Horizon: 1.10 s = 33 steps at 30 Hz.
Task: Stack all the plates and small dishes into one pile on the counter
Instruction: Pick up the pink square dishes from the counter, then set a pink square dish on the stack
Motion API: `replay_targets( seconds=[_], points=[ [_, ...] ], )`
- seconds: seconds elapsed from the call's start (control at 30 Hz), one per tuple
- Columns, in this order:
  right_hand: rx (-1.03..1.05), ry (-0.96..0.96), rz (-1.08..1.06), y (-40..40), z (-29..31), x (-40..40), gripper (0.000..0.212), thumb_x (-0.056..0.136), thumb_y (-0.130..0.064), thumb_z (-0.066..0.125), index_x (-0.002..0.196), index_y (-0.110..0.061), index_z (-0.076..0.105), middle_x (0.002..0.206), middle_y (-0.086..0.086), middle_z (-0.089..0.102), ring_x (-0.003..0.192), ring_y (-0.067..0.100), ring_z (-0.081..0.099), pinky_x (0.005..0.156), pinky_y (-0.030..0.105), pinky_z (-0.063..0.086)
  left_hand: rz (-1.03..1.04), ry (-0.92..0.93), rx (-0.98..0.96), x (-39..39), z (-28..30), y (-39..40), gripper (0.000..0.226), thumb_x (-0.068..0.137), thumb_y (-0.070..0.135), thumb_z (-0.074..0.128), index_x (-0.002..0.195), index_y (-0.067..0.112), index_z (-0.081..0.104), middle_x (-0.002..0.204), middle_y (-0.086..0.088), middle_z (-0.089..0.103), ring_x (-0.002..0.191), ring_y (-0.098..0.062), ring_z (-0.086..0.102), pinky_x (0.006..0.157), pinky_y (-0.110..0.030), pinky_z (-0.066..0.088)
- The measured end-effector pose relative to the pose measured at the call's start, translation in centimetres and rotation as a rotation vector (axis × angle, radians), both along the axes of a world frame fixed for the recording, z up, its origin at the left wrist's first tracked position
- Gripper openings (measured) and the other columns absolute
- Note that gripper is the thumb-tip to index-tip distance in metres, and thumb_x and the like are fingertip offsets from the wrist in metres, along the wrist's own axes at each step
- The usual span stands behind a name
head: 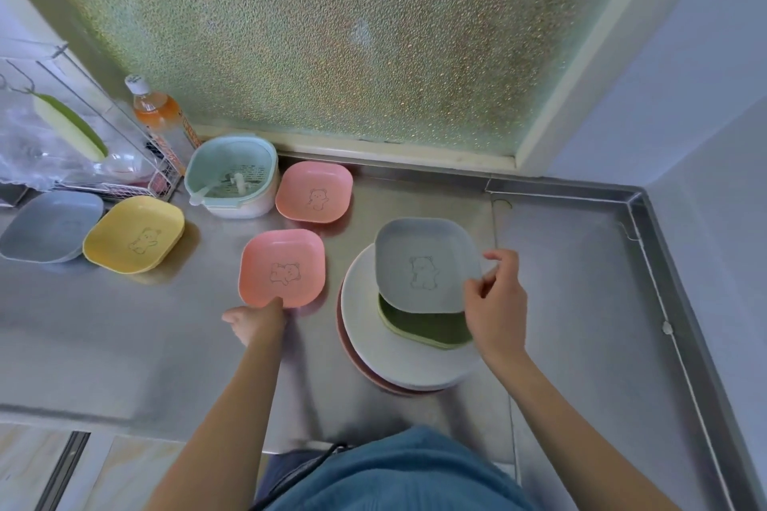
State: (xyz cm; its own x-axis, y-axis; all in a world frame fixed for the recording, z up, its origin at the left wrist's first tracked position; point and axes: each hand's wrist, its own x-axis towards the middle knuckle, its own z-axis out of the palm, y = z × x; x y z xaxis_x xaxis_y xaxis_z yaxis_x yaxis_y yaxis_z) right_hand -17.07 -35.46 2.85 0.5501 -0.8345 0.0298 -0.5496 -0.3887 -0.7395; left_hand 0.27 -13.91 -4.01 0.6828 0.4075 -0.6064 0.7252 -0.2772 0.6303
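Observation:
A pile stands on the steel counter (124, 344): a pink plate (357, 361) at the bottom, a white round plate (373, 328) on it, then a green square dish (431, 330). My right hand (494, 303) holds a grey bear dish (423, 266) by its right edge, just above the green one. My left hand (257, 319) touches the near edge of a pink bear dish (282, 268). A second pink dish (314, 192), a yellow dish (133, 234) and a grey-blue dish (50, 226) lie apart on the counter.
A mint strainer basket (232, 176) in a white bowl stands at the back beside the far pink dish. An orange-drink bottle (155, 110) and a wire rack (83, 145) with a plastic bag are at the left. A frosted window runs behind; the counter has a raised rim on the right.

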Motion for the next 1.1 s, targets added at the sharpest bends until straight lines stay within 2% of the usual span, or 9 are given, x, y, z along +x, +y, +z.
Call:
replay_targets(
  seconds=[0.13,0.27,0.33,0.43,0.53,0.67,0.8,0.9,1.1],
  points=[
    [-0.079,0.073,0.023,0.9,-0.5,-1.2,0.037,0.087,-0.013,0.061,0.118,-0.018,0.040,0.075,-0.002,0.052,0.056,0.008,0.051,0.049,0.013,0.041,-0.005,0.009,-0.122,-0.7,-0.3,0.4,0.035,0.069,0.004,0.054,0.101,0.001,0.042,0.096,-0.020,0.063,0.078,-0.038,0.067,0.068,-0.041,0.058],
    [-0.086,0.158,0.015,1.2,-0.9,-2.3,0.037,0.087,-0.012,0.056,0.116,-0.021,0.035,0.070,-0.001,0.052,0.057,0.017,0.055,0.048,0.032,0.051,0.012,-0.034,-0.228,-1.2,-0.3,0.8,0.032,0.067,-0.003,0.045,0.098,-0.005,0.055,0.069,-0.018,0.059,0.054,-0.032,0.064,0.065,-0.049,0.060],
    [-0.081,0.201,0.022,1.2,-1.0,-2.6,0.037,0.087,-0.012,0.055,0.117,-0.022,0.036,0.066,-0.004,0.050,0.055,0.018,0.055,0.051,0.037,0.053,0.015,-0.051,-0.251,-1.4,-0.2,1.1,0.032,0.064,-0.002,0.044,0.094,-0.003,0.056,0.074,-0.021,0.061,0.054,-0.033,0.064,0.059,-0.046,0.060],
    [-0.055,0.243,0.054,1.3,-0.8,-2.7,0.045,0.088,-0.014,0.055,0.126,-0.021,0.032,0.071,-0.003,0.053,0.056,0.015,0.056,0.053,0.035,0.055,0.039,-0.067,-0.278,-1.6,0.2,1.2,0.039,0.070,-0.002,0.045,0.108,-0.002,0.054,0.097,-0.027,0.062,0.059,-0.035,0.065,0.043,-0.031,0.055],
    [-0.041,0.284,0.081,1.1,-0.6,-2.5,0.061,0.090,-0.019,0.053,0.142,-0.023,0.020,0.083,-0.002,0.057,0.064,0.015,0.058,0.058,0.034,0.057,0.062,-0.105,-0.308,-2.2,1.5,0.4,0.036,0.078,-0.001,0.047,0.112,0.009,0.047,0.102,-0.021,0.059,0.060,-0.029,0.064,0.051,-0.032,0.057],
    [-0.089,0.394,0.147,1.1,-0.1,-2.5,0.063,0.095,-0.022,0.046,0.150,-0.020,0.015,0.083,-0.004,0.053,0.066,0.011,0.052,0.054,0.022,0.043,0.056,-0.154,-0.283,-2.7,2.3,-0.7,0.040,0.081,0.004,0.049,0.120,0.011,0.046,0.102,-0.018,0.059,0.060,-0.027,0.064,0.058,-0.032,0.056],
    [-0.105,0.468,0.142,1.3,-0.1,-2.3,0.062,0.094,-0.025,0.043,0.150,-0.021,0.016,0.085,-0.002,0.056,0.073,0.015,0.058,0.065,0.035,0.056,0.046,-0.181,-0.250,-3.0,2.8,-1.7,0.041,0.079,0.008,0.051,0.120,0.012,0.046,0.105,-0.015,0.060,0.076,-0.034,0.065,0.073,-0.040,0.058],
    [-0.127,0.505,0.124,1.1,-0.1,-2.3,0.061,0.094,-0.028,0.042,0.149,-0.021,0.016,0.083,-0.002,0.055,0.070,0.015,0.056,0.061,0.031,0.052,0.056,-0.206,-0.286,-3.1,3.3,-2.4,0.039,0.079,0.009,0.052,0.118,0.014,0.046,0.103,-0.015,0.061,0.079,-0.034,0.068,0.078,-0.045,0.059],
    [-0.202,0.335,0.031,1.3,0.5,-1.9,0.062,0.094,-0.039,0.046,0.148,-0.021,0.021,0.104,0.002,0.066,0.083,0.019,0.064,0.065,0.032,0.055,0.092,-0.293,-0.370,-3.6,4.7,-3.6,0.037,0.077,0.007,0.048,0.113,0.018,0.046,0.104,-0.010,0.058,0.082,-0.035,0.069,0.074,-0.040,0.060]
  ],
)
